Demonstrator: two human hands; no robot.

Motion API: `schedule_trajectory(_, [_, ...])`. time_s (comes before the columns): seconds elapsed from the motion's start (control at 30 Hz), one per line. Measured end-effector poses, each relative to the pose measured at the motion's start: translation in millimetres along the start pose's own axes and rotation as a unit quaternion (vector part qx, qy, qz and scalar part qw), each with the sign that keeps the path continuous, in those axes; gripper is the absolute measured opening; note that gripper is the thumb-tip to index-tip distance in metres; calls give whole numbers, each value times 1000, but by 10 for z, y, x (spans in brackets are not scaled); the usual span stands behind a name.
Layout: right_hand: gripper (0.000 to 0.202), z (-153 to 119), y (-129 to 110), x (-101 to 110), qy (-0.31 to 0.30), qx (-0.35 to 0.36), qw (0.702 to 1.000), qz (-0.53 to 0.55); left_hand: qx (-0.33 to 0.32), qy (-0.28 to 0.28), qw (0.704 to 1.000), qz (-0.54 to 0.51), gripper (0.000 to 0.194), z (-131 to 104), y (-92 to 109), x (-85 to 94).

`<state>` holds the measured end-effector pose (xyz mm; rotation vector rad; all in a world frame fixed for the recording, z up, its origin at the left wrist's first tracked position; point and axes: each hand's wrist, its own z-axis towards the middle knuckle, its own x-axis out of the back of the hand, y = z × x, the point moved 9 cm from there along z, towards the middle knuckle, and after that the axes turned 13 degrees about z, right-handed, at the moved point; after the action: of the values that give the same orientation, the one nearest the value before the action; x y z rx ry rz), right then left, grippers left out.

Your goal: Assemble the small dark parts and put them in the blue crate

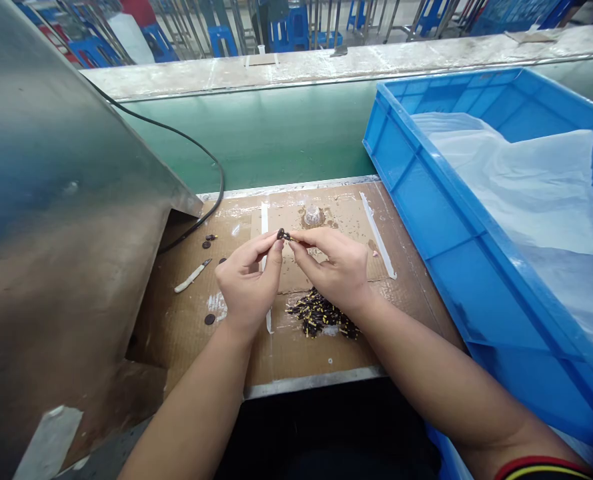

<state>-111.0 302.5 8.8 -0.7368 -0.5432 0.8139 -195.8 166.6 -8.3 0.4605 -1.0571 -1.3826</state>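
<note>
Over the cardboard-covered table, my left hand pinches a small black round piece between thumb and forefinger. My right hand meets it from the other side, its fingertips closed on a small dark part that touches the round piece. Whether the two are joined I cannot tell. Below my right hand lies a pile of small black parts with yellow ends. Left of my left hand are a black disc, a few more small black pieces and a white-handled knife.
A large blue crate with white sheeting stands on the right. On the left rises a metal housing, with a black cable curving from it. A small clear cup sits behind my hands, between white tape strips.
</note>
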Motion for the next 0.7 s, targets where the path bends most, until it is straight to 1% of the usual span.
schedule_trajectory(0.1, [16,-18,-51,-6,-2,35,999,-20,-22,14,999,18,17,-5,50,45])
schedule_trajectory(0.17, [15,-32,-50,-21,-8,40,999,-27,-27,24,999,18,17,-9,64,61])
schedule_trajectory(0.33, [15,-53,-32,-52,-25,29,999,-23,-8,44,999,20,15,-14,41,77])
schedule_trajectory(0.43, [15,-62,-55,-57,-29,41,999,-20,2,45,999,17,13,-19,25,64])
schedule_trajectory(0.53, [15,-72,-59,-69,-35,49,998,-15,27,48,998,-2,11,-36,-25,41])
schedule_trajectory(0.63, [15,-89,-34,-98,-47,30,998,0,47,67,997,-13,9,-61,-67,31])
schedule_trajectory(0.7, [13,-100,-41,-97,-38,19,999,17,51,73,996,-23,10,-74,-74,19])
